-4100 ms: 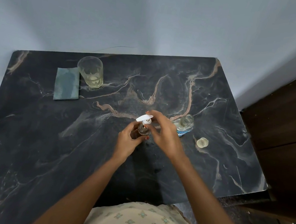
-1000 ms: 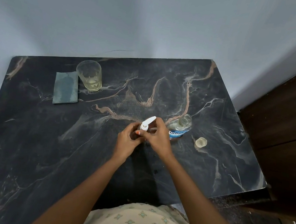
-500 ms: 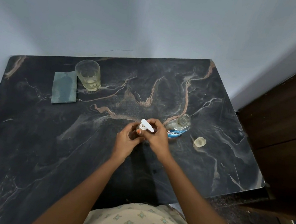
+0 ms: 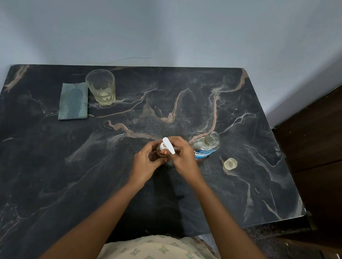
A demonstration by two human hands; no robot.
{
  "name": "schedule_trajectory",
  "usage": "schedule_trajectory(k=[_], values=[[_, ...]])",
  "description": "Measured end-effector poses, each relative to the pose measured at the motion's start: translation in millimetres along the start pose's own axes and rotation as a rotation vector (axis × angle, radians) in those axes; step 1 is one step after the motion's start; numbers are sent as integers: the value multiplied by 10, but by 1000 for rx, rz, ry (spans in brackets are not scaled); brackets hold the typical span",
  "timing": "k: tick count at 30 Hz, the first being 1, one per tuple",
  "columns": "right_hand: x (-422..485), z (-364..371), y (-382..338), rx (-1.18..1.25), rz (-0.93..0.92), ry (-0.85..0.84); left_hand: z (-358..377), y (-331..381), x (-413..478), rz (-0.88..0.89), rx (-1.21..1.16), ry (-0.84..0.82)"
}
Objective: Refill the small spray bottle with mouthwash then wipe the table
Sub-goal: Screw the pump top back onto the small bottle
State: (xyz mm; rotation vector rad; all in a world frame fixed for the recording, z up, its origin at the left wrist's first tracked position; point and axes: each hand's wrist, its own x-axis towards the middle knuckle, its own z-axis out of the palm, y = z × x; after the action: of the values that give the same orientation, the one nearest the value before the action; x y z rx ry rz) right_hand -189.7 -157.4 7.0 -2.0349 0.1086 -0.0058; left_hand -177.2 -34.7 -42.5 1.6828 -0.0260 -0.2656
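The left hand [image 4: 146, 163] curls round the body of the small dark spray bottle [image 4: 160, 152], holding it down on the table [image 4: 49, 166] near its middle, slightly toward the right edge. The right hand [image 4: 184, 155] pinches the bottle's white plastic spray head [image 4: 168, 145] from the right.

This looks like a twist of the head on the neck. To do it well, the left hand should clamp the body still while only the right fingers turn, keeping the head level so the thread does not cross.

The bottle stands upright, long axis vertical. The head's white bar runs diagonally, far-left to near-right; which end is the nozzle I cannot tell.

Just right of the hands stands an uncapped clear mouthwash bottle with a blue label [image 4: 204, 145], its small clear cap [image 4: 230, 163] beyond. A folded grey-green cloth [image 4: 73, 102] lies near the far-left corner.
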Motion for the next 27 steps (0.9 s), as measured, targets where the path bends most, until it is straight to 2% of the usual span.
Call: schedule_trajectory(k=[10,22,27], values=[[-57,148,-4,-16,42,173,39,-8,-10,7,40,50],[-180,118,-13,-43,-30,183,62,23,-42,-24,10,29],[-290,48,37,-35,-51,205,33,72,-156,33,-22,54]])
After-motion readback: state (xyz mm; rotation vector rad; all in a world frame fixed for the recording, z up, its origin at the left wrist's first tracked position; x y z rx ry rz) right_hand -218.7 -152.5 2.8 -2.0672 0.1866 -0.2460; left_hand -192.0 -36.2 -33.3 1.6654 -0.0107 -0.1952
